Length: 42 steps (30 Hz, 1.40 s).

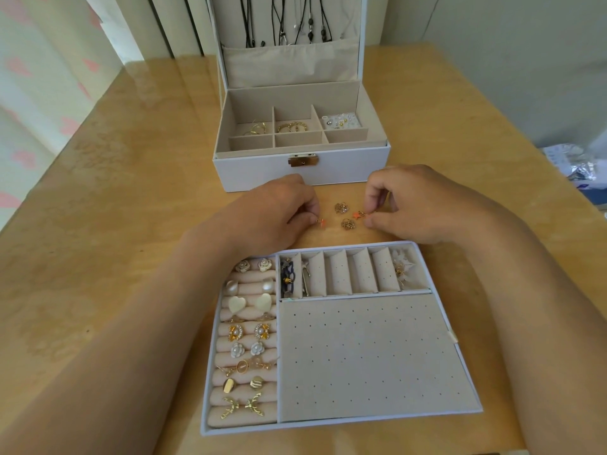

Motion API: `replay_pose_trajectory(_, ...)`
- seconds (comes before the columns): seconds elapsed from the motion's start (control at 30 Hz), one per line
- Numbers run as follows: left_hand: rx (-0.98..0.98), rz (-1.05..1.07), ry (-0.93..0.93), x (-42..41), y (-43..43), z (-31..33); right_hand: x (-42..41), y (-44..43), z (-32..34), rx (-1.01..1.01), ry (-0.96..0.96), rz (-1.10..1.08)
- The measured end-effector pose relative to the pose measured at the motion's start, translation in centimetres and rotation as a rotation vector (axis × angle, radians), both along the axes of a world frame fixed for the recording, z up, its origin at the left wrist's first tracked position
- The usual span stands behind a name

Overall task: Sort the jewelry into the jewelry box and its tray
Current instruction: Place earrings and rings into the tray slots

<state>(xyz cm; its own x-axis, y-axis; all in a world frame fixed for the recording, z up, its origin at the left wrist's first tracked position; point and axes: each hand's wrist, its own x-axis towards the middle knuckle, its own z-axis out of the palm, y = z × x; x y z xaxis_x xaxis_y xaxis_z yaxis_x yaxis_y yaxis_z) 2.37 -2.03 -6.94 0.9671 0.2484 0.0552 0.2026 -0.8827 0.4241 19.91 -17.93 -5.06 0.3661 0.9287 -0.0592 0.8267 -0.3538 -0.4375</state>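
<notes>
I have both hands down at the middle of the desk [131, 198], between the box [302, 170] toward the far edge and the tray [338, 422] at the near edge. The left hand [279, 210] has thumb and forefinger pinched on the hook of the left star [321, 222]. The right hand [427, 205] pinches the hook end of the right star [358, 215], which seems to rest on the desk. Two gold earrings [341, 207] lie between the hands, just beside the right star, with no finger on them.

I judge all four pieces to be featherlight, with thin wire hooks that would bend under a hard squeeze. The glossy desk likely lets them skid. The hook, or the loop just above the charm, is the place to hold, and lightly. The openwork gold ones could snag each other.

By count there are two stars and two gold earrings loose. The tray holds eight pairs on its rolls [249, 323], and three of its six slots [338, 274] hold something. In the box, three of six compartments hold pieces.
</notes>
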Motion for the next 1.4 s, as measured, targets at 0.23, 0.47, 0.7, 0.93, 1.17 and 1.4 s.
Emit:
replay_pose_trajectory(0.23, 0.028, 0.010, 0.006, 0.1, -0.1, -0.2, 0.0, -0.4, 1.0, 0.213, 0.163, -0.028)
replay_pose_trajectory(0.47, -0.346, 0.181, -0.175, -0.4, -0.3, 0.5, -0.6, -0.9, 2.1, 0.377, 0.482, 0.109)
replay_pose_trajectory(0.7, -0.784, 0.095, -0.355, -0.8, -1.3, 1.4, -2.0, -1.1, 2.3, 0.233, 0.655, 0.319)
replay_pose_trajectory(0.93, -0.765, 0.087, -0.421, -1.4, -1.6, 1.2, -3.1, -0.7, 1.8, 0.151, 0.573, 0.370)
replay_pose_trajectory(1.17, -0.674, 0.102, -0.435, -1.9, -1.8, 1.3, -3.2, -0.9, 1.9, 0.135, 0.474, 0.338)
replay_pose_trajectory(1.4, -0.374, 0.113, -0.295, -2.6, -0.5, 0.5, -3.1, -0.5, 1.6, 0.202, 0.251, 0.190)
